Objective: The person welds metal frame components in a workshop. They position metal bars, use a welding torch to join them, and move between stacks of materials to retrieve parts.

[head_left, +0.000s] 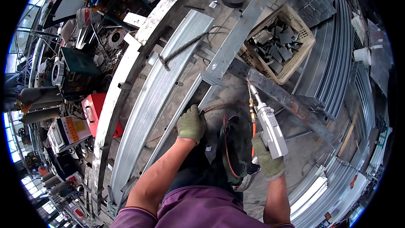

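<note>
My right hand (268, 158), in an olive-green glove, is closed around the grip of a silver welding gun (272, 128). The gun's narrow nozzle points away from me, and an orange tube with brass fittings (252, 109) runs alongside it. The tip is close to a rusty steel beam (291, 103). Also gloved, my left hand (191, 124) is curled over a galvanized steel channel (182, 109), just short of where it meets a crosswise beam (230, 44). The glove hides the exact contact of its fingertips.
Wide galvanized channels (145, 109) and a white-splashed rail (110, 101) lie at left. A cream plastic crate (304, 38) of cut metal pieces stands at right, beside stacked profiles (327, 67). A red box (96, 112) sits among clutter. Orange hose (228, 160) loops by my legs.
</note>
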